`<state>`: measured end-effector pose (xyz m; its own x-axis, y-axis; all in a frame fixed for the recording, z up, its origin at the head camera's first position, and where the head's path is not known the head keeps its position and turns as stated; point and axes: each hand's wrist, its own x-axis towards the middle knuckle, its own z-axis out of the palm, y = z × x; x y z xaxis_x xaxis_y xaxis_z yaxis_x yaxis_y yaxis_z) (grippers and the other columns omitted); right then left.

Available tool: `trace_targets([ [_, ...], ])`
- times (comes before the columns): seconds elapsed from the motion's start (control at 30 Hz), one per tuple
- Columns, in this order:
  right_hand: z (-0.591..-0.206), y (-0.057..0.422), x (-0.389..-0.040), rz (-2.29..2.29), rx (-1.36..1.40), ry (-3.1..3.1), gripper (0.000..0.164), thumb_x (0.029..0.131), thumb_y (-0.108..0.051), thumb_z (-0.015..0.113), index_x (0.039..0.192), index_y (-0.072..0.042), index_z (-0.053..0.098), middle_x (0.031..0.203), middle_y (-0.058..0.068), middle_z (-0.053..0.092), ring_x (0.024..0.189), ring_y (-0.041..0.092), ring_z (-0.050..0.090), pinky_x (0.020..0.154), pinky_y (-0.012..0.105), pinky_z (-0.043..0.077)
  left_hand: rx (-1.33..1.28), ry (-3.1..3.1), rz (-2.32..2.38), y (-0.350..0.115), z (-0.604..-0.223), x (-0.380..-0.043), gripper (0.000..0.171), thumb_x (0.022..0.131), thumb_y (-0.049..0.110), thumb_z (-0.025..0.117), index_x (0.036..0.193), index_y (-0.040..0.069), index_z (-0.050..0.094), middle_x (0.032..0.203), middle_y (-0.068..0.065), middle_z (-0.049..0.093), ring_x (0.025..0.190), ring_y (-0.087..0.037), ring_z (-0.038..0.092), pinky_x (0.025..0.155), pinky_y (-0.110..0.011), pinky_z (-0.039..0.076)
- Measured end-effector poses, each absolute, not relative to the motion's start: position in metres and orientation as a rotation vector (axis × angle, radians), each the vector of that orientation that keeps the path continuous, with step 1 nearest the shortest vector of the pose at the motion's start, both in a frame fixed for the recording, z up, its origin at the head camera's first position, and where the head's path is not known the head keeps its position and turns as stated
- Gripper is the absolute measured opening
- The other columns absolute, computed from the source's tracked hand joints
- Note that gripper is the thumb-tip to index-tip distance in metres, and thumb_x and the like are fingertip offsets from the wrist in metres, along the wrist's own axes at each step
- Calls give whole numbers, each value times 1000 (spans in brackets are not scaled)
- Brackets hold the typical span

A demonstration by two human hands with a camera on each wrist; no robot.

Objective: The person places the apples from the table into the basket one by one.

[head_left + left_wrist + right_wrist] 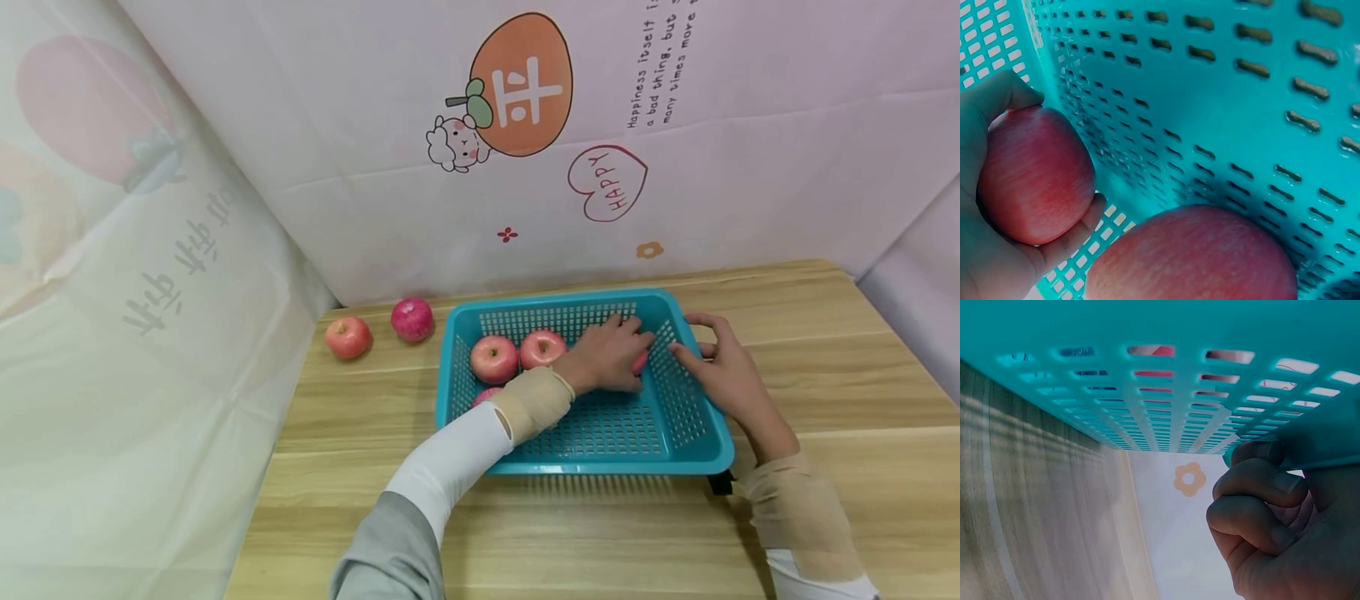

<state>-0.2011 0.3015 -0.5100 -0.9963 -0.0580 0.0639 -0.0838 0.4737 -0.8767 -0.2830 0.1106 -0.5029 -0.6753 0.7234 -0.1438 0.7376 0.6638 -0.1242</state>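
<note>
A teal perforated plastic basket [600,467] stands on the wooden table. Inside its far right part, my left hand [611,354] grips a red apple [1038,178], thumb and fingers wrapped about its sides; the head view shows only a sliver of it. Several apples share the basket: one red apple [494,359] at the left, another apple [543,348] beside it, and a partly covered apple [487,395] under my left forearm. My right hand [723,371] holds the basket's right rim, and in the right wrist view its fingers [1250,522] curl below the edge.
Left of the basket, a red apple [348,337] and a darker magenta fruit [412,319] lie on the table [345,467]. A printed white cloth [375,167] hangs behind the table's back edge, and another cloth hangs on the left. A small black object [721,482] sits by the basket's near right corner.
</note>
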Motion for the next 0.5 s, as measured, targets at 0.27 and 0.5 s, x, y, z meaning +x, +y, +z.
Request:
trace_targets([
  [0.27, -511, 302, -202, 1612, 134, -2671, 69, 112, -33, 56, 163, -3, 22, 121, 44, 67, 75, 11, 77, 59, 36, 63, 1222, 2777, -251, 112, -510, -284, 82, 94, 61, 71, 163, 30, 41, 163, 1, 44, 143, -21, 48, 99, -34, 58],
  [0.5, -511, 301, -202, 1616, 141, -2659, 68, 112, -33, 56, 163, -2, 23, 119, 44, 68, 73, 12, 77, 58, 36, 63, 1199, 2777, -239, 114, -513, -284, 84, 94, 63, 70, 164, 30, 39, 162, 2, 45, 141, -20, 49, 99, -34, 58],
])
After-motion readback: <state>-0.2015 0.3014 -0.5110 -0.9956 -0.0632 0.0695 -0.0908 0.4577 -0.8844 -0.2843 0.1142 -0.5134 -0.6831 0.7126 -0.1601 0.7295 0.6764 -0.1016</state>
